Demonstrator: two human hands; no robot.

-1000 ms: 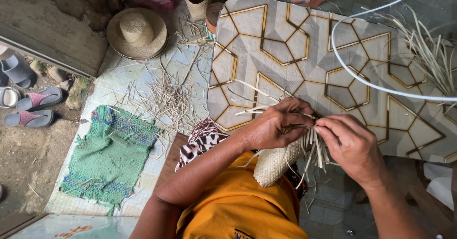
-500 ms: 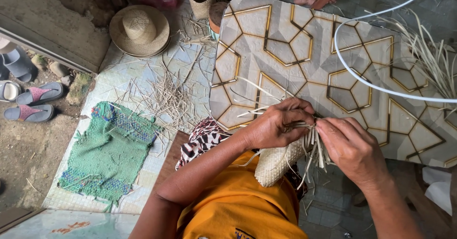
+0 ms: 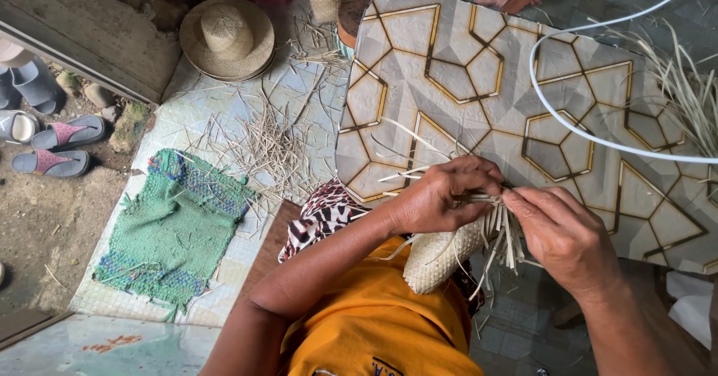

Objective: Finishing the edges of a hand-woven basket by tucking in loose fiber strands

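Left hand (image 3: 441,200) was curled tight round the loose strips (image 3: 502,230) at the top of the weave (image 3: 441,255), fingers pinching them. Right hand (image 3: 557,234) lay half closed on the same strips from the other side, fingertips pressing down. The weave sat in the person's lap, just below both hands, touching the near edge of the patterned board (image 3: 479,77). A white cord (image 3: 568,118) looped across that board. Left of the board lay cut straw (image 3: 269,148), a green mat (image 3: 176,230), and a hat (image 3: 227,38) beyond it.

Home doorstep weaving spot: straw hat (image 3: 227,38), sandals (image 3: 54,147), scattered straw strips (image 3: 265,148).
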